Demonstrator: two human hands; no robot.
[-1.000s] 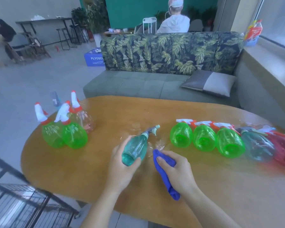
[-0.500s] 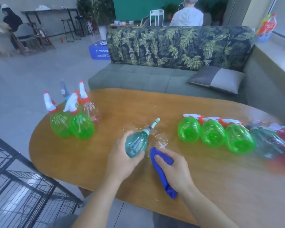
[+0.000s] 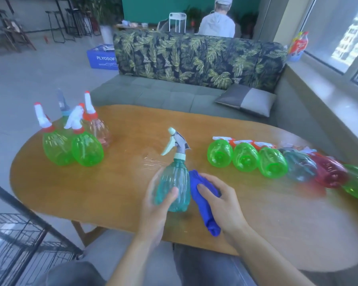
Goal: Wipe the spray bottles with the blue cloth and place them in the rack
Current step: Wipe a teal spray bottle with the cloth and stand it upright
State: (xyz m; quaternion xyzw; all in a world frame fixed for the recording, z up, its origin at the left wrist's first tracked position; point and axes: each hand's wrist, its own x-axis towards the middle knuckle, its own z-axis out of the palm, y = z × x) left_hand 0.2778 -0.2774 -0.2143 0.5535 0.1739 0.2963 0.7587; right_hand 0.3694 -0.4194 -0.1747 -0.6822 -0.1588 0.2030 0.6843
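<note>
One teal bottle [image 3: 174, 186] stands upright in my left hand [image 3: 153, 205], fingers curled round its body above the bench [image 3: 116, 193]. My right hand [image 3: 221, 199] grips the blue cloth [image 3: 203, 201] against its side: wiping step. Next, I judge, the rack [image 3: 19, 240] at my left.

Bright daylight pours in from my right-side window [image 3: 339, 38], glare on the table [image 3: 132, 193], edges smeared and fisheye-bent.

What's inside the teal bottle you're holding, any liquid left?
The teal bottle looks empty: ribbed clear walls, no liquid line. The left hand covers its lower left side, so there I cannot tell.
</note>
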